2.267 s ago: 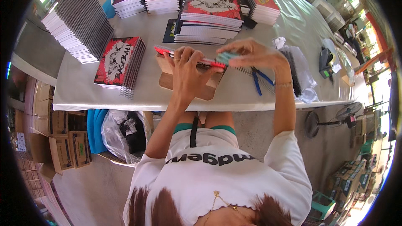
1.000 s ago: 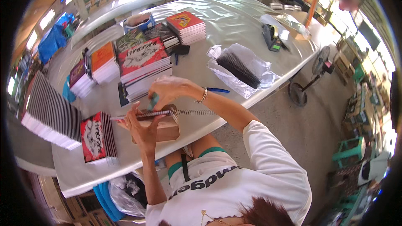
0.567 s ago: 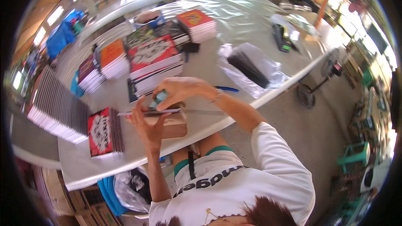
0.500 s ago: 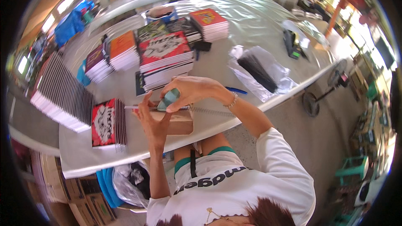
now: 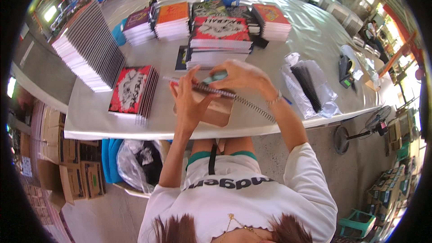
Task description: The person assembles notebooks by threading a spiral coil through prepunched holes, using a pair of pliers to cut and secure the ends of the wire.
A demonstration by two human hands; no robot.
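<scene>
The notebook (image 5: 210, 90) is held above the white surface (image 5: 112, 128), near its front edge. Beneath, a box (image 5: 133, 192) holds a plastic bag (image 5: 126, 167) with dark stuff inside. A crinkled wrapper (image 5: 327, 101) bears black coils (image 5: 307, 88); a blue tub (image 5: 229, 1) holds something brownish. The left hand (image 5: 186, 101) pinches the notebook; the right hand (image 5: 243, 76), curled, clasps a small green block (image 5: 218, 77).

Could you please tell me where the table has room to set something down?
The widest free patch lies between the rightmost notebook stack and the tape dispenser. A narrower bare strip separates the red notebooks at left from the brown block. The left hand, right hand and rear notebook stacks crowd the middle.
</scene>
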